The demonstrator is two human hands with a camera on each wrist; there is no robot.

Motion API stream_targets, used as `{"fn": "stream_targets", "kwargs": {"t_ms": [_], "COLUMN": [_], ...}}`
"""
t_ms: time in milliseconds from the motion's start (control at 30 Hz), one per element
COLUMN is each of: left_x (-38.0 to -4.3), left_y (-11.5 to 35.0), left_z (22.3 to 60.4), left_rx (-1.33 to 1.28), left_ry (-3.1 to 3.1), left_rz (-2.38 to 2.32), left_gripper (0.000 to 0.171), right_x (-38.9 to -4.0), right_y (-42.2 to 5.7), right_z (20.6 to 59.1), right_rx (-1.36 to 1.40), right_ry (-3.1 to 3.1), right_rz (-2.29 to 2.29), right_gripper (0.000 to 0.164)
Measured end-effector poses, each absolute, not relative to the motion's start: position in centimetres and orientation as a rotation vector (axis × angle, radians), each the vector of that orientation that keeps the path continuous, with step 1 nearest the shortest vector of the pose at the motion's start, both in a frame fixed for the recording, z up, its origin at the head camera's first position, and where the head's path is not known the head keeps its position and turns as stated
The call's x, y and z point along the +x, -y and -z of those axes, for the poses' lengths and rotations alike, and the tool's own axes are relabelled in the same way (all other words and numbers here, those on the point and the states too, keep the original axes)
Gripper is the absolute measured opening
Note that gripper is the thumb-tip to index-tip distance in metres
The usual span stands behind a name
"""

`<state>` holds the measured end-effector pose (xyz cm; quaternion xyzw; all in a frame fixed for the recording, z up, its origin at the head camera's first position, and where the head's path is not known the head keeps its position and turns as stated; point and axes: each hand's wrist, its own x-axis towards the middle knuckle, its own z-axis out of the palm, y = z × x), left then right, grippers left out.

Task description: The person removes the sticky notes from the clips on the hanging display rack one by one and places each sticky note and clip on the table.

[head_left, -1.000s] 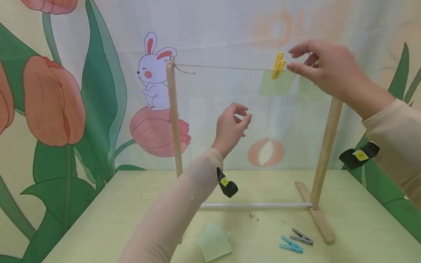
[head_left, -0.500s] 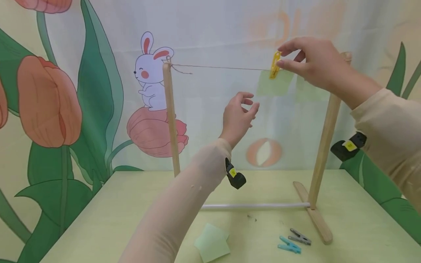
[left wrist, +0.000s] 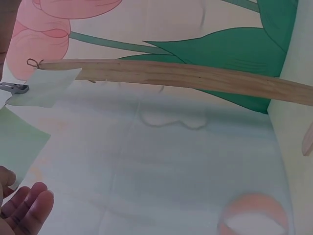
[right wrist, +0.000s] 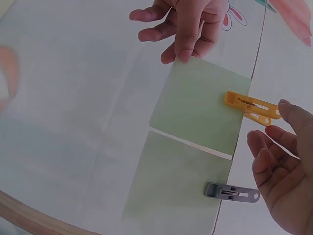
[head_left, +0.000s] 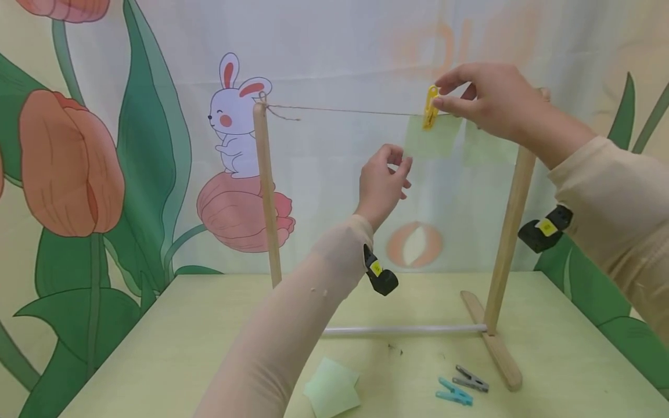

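Observation:
My right hand pinches the handle end of a yellow clothespin between thumb and index finger. The clothespin's nose overlaps the top edge of a pale green paper square on a thin string. At the lower corner of that square, my left hand has its thumb and fingertips on either side of the paper. Beside it, a second green square hangs from the string under a grey clothespin.
A wooden post and another post hold the string, with a white rod low between them. On the table lie a stack of green paper, a blue clothespin and a grey clothespin.
My right hand has moved left and taken hold of the yellow clothespin's handles. My left hand has risen to the lower corner of the paper beneath it.

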<state>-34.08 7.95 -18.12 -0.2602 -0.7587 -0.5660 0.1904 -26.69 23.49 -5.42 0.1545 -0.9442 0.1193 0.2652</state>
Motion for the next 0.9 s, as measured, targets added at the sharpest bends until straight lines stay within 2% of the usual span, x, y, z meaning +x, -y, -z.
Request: {"fn": "stream_targets", "kwargs": {"t_ms": [300,900], "left_x": [-34.18,-33.85], "left_y": [-7.66,-7.57], "left_z": [18.21,18.09], "left_rx": [-0.713,-0.712], "left_ry": [2.13,2.104], "left_rz": [1.597,1.616], "left_gripper": [0.01,0.009], "right_x": [-27.2,-27.31], "right_y": [-23.31,-23.63], "right_z": [5.51,4.85], "right_rx": [0.422,0.378], "right_ry": [2.546,2.491], "right_rz": [-0.346,-0.448], "right_gripper": [0.044,0.035]}}
